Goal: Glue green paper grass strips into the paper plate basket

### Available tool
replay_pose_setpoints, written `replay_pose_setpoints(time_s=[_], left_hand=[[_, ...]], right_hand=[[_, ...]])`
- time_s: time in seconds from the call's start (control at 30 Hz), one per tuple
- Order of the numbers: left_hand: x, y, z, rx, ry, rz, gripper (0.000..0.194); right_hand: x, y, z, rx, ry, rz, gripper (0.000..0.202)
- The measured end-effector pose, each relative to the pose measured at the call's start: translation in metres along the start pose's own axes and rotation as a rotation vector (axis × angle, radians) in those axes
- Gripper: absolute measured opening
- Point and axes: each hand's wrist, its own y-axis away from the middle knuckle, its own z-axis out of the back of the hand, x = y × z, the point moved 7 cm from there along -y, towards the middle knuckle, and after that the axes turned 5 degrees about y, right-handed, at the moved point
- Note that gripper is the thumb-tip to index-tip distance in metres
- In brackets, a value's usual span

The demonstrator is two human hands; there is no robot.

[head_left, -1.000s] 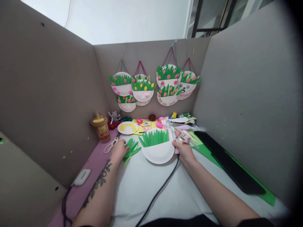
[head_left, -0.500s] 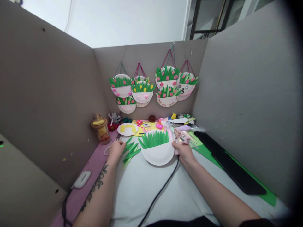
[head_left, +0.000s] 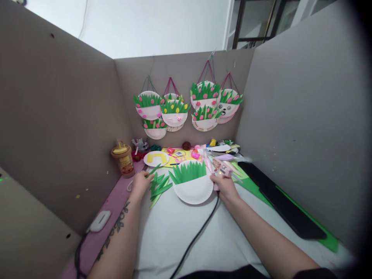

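Pinched in my left hand [head_left: 141,185] is a green paper grass blade [head_left: 155,169], its tip pointing up to the right. Just right of that hand lies a loose pile of green paper blades [head_left: 159,186]. My right hand [head_left: 227,188] is wrapped round a pale pink hot glue gun [head_left: 223,169], with a black cord [head_left: 200,231] running from it toward me. Between the hands sits a white paper plate [head_left: 193,193], close beside the right hand's fingers. A row of green paper grass [head_left: 190,172] stands across its upper part, behind a white half-plate front.
Decorated plates [head_left: 174,119] hang by strings on the grey back panel. Along the back are a lidded cup [head_left: 125,161], a plate with yellow pieces [head_left: 148,163] and craft supplies. A long black object [head_left: 285,201] lies right, a white box [head_left: 100,221] left.
My left hand has lifted a green paper blade up from the pile. The right hand, glue gun and plate have hardly moved.
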Motion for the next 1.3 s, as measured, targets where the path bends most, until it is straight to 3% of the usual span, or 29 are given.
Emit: replay_pose_setpoints(time_s=[0.17,0.23,0.33,0.5,0.63,0.83,0.97,1.1,1.3], left_hand=[[-0.006,-0.004,0.007,-0.062,0.096,-0.029,0.031],[-0.015,0.0,0.011,-0.096,0.298,-0.056,0.027],[-0.029,0.011,0.013,-0.085,0.79,-0.002,0.03],[-0.069,0.043,-0.01,0.278,1.333,0.156,0.033],[-0.087,0.06,-0.022,0.424,1.545,0.234,0.022],[-0.097,0.071,-0.032,0.562,1.688,0.332,0.029],[-0.1,0.076,-0.033,0.571,1.594,0.329,0.038],[-0.098,0.074,-0.034,0.474,1.505,0.252,0.044],[-0.091,0.067,-0.025,0.192,1.382,0.168,0.04]], right_hand=[[-0.006,-0.001,0.002,-0.01,-0.026,-0.056,0.032],[-0.008,-0.001,0.001,-0.01,-0.024,-0.07,0.03],[-0.008,0.001,0.0,-0.014,-0.023,-0.08,0.029],[-0.008,0.006,-0.004,0.008,-0.004,-0.092,0.028],[-0.009,0.009,-0.007,0.034,-0.026,-0.13,0.028],[-0.009,0.01,-0.007,0.031,-0.028,-0.134,0.027],[-0.008,0.011,-0.008,0.031,-0.03,-0.128,0.028],[-0.007,0.013,-0.009,0.033,-0.002,-0.123,0.025],[-0.009,0.016,-0.012,0.056,0.002,-0.138,0.022]])
